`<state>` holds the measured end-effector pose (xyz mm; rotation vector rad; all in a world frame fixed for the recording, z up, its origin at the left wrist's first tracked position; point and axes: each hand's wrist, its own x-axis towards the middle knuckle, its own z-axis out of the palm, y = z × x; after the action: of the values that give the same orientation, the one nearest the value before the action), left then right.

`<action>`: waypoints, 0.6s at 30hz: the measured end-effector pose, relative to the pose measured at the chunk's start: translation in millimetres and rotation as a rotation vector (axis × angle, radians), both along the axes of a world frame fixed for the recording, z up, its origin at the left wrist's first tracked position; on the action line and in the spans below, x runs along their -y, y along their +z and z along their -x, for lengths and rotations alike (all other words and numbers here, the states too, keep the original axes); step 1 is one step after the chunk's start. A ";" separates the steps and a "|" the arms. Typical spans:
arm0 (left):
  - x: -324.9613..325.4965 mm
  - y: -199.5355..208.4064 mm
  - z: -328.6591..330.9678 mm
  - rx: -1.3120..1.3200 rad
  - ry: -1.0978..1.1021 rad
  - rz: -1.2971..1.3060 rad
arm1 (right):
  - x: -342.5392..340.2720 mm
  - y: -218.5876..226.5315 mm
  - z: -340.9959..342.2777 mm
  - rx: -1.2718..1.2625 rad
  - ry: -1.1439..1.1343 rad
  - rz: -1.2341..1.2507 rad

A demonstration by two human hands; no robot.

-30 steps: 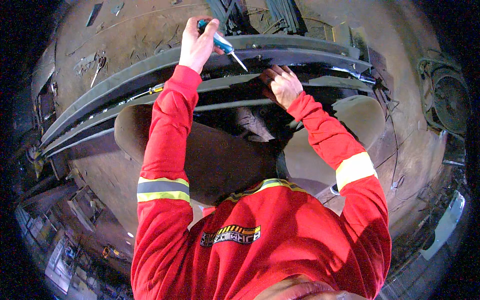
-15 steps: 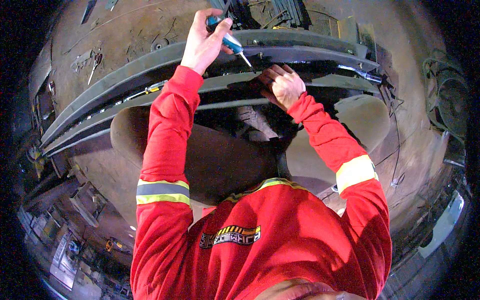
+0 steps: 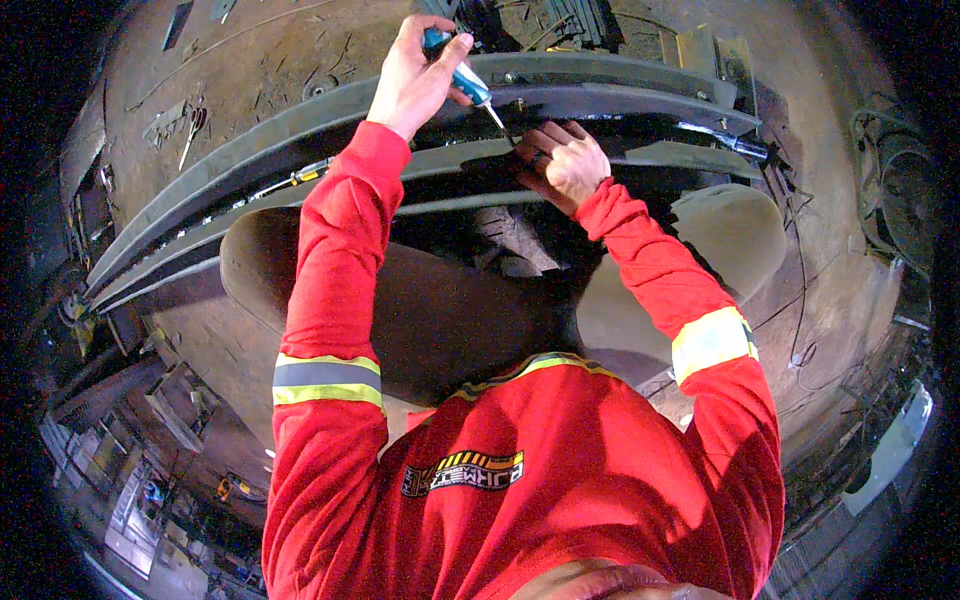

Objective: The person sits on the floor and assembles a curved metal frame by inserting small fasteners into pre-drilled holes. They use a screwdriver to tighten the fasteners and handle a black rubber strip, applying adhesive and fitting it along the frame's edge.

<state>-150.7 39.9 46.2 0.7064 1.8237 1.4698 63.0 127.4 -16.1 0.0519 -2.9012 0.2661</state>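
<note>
My left hand [image 3: 416, 75] is closed round a slim teal-and-white tool [image 3: 470, 84] with a thin pale shaft; I cannot tell its exact kind. The shaft slants down and right, its dark tip near the fingertips of my right hand [image 3: 568, 165]. Those fingers are curled over the inner strip of a long curved grey metal piece [image 3: 420, 160], and whatever they grip is hidden. Raised edges and a dark channel run along this piece. A screwdriver with a yellow-and-black handle [image 3: 310, 172] lies in the channel to the left. At the right end rests a shiny metal tube [image 3: 740, 146].
My knees in brown trousers [image 3: 735, 235] are below the metal piece. Scissors [image 3: 192, 130] lie on the brown floor [image 3: 270, 60] at far left. Dark metal strips [image 3: 580, 25] and an upright plate [image 3: 697, 58] stand beyond. Cables [image 3: 800, 270] trail at right.
The fingers of my right hand have risen slightly and sit closer to the tool's tip. My left hand has shifted a little right with the teal-and-white tool.
</note>
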 end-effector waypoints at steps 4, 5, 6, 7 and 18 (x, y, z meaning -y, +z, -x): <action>-1.8 -3.8 1.7 -0.035 0.001 0.012 | -0.5 4.0 -0.5 0.004 0.037 0.050; -1.7 -3.3 1.2 -0.042 -0.004 0.015 | 0.2 3.9 -0.3 -0.009 0.030 0.062; -2.4 -3.5 0.5 -0.047 -0.013 0.021 | 0.8 3.5 -0.4 -0.021 0.019 0.073; -3.7 -3.5 0.1 -0.052 -0.020 0.023 | 1.0 3.0 -0.7 -0.034 0.008 0.084; -13.7 -1.8 -1.3 -0.118 -0.085 0.064 | 0.4 1.6 -3.5 -0.125 -0.036 0.139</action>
<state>-149.4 53.7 44.4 0.8436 1.8967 1.3337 66.5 127.0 -14.5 -0.0071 -2.7491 0.4412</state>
